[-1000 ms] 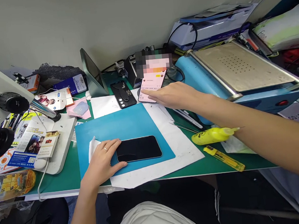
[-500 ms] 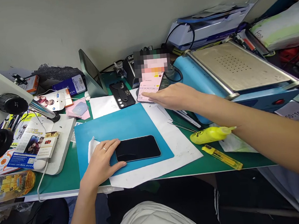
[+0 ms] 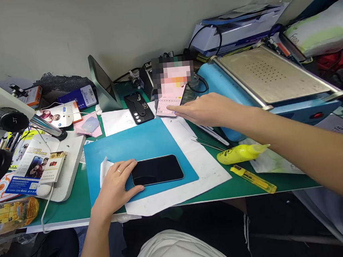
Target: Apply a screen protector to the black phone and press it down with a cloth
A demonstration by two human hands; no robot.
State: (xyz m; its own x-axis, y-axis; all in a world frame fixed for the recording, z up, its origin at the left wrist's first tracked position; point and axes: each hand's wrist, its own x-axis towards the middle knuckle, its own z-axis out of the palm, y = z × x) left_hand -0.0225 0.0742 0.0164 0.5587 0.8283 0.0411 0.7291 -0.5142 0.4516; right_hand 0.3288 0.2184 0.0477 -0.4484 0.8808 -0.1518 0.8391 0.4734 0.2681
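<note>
A black-screened smartphone (image 3: 157,170) lies flat on a blue mat (image 3: 124,142). My left hand (image 3: 118,183), with a ring on one finger, straddles its left end. The thumb lies along the near edge and the fingertips touch the far one, a loose hold. A second phone with a lit pink screen (image 3: 167,104) leans at the back, showing a keyboard; its upper part is pixelated. My right hand (image 3: 207,109) reaches to it with the index finger stretched onto the keys, holding nothing; the other fingers are partly hidden. Beside that phone rests a black phone case (image 3: 139,108).
A blue heating plate machine (image 3: 275,75) stands at the right. Below my right forearm lie a yellow squeeze bottle (image 3: 240,154) and a yellow cutter (image 3: 254,179). A microscope (image 3: 11,118), boxes and leaflets crowd the left. A grey screen (image 3: 103,84) stands behind.
My right index fingertip has shifted slightly right across the lit keyboard. A yellow chat bubble on that screen is no longer where it was. My left hand and the dark phone stay put.
</note>
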